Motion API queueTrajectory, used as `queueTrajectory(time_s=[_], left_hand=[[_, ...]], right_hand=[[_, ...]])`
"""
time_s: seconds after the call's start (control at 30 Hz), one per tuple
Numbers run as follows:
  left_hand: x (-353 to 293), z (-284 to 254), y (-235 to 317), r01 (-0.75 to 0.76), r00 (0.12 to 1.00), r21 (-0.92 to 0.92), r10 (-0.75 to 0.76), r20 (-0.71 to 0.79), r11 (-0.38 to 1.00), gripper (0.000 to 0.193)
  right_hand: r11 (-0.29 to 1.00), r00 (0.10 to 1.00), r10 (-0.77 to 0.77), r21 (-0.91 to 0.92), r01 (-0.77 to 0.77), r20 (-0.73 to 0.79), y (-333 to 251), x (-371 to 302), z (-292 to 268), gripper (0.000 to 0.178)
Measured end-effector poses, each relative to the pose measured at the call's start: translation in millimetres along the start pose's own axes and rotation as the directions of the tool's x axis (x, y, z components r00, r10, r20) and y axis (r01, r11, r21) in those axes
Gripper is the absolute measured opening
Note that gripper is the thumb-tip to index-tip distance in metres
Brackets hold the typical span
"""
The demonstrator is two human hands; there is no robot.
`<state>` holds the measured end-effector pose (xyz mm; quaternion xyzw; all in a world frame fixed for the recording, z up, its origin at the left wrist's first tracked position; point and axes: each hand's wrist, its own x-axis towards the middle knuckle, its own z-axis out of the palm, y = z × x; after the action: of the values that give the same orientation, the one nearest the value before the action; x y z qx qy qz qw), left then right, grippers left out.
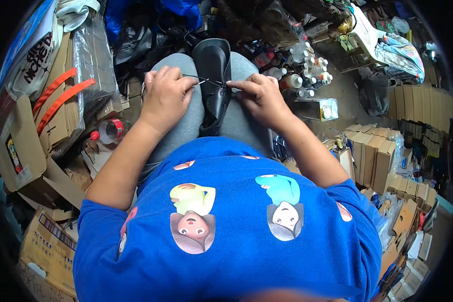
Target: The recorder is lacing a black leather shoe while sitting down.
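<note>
A black leather shoe [214,58] lies lengthwise across my lap, between my grey-trousered thighs. A thin dark lace [205,79] runs across its opening, over the middle of the shoe. On the left side, my left hand [166,95] is closed in a pinch on the lace, with a stretch of it drawn taut toward the shoe. My right hand [264,98] is at the shoe's right edge, index finger reaching to where the lace meets the leather and thumb tucked below. Its fingertips appear closed on the lace there, though the grip is partly hidden.
Several plastic bottles [307,65] stand on the floor to the right, near a metal tin [323,109]. A bottle with a red cap [109,131] lies at left beside cardboard boxes [27,146]. Stacked cardboard [372,151] fills the right; a white chair [365,32] stands at far right.
</note>
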<state>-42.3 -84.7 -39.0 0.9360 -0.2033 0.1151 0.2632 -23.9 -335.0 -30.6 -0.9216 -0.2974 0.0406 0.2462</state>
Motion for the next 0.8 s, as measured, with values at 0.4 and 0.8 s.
queueTrajectory(time_s=[0.4,0.8], left_hand=[[9,16,-17,0.006,0.997,-0.203,0.01,0.078,0.979,0.026],[15,20,-13,0.056,0.988,-0.183,-0.027,0.154,0.981,0.02]], right_hand=[[0.987,0.964,0.01,0.15,-0.052,0.266,35,37,-14,0.033],[0.922,0.938,0.034,0.35,-0.162,0.344,38,41,-16,0.037]])
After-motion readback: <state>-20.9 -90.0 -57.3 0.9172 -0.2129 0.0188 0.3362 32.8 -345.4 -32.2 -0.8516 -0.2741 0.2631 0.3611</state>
